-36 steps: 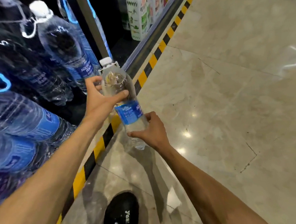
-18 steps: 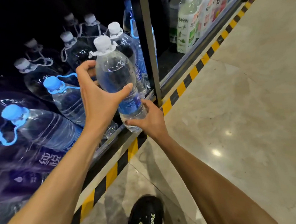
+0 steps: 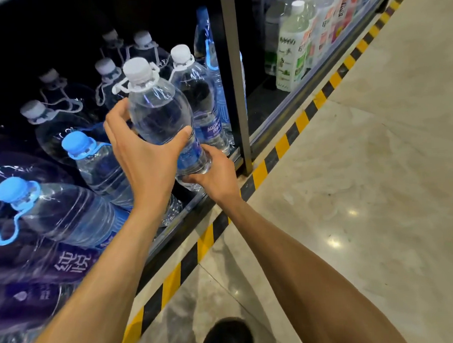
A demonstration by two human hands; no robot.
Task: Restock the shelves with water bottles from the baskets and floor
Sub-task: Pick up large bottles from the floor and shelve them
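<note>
Bottle (image 3: 159, 114) of water, clear w/ white cap and blue label, is held in both grips at the front of the shelf (image 3: 179, 222). It sits in the gap btw a blue-capped bottle (image 3: 88, 155) on its left and a white-capped bottle (image 3: 199, 94) on its right. It leans a bit, cap tipped up and left.

Left grip (image 3: 146, 159) clamps the upper body: thumb across the right side at the label's top, fingers curled round the left side. Right grip (image 3: 215, 174) grasps the base from the front-right, fingers wrapped round it below the label. Can't tell if the base rests on the shelf or hangs just above; the hands cover that spot.

More white-capped bottles (image 3: 37, 111) stand further back in the dark. A bigger blue-capped one (image 3: 19, 191) leans at far left, above purple-labelled packs (image 3: 67, 263). Grey post (image 3: 235, 79) stands just right of the white-capped bottle. Past it, the next bay holds green-labelled drinks (image 3: 290, 55). Yellow/black tape (image 3: 281, 144) runs along the shelf foot on the pale stone floor (image 3: 365, 190). Black shoe (image 3: 226, 336) shows at bottom edge.
</note>
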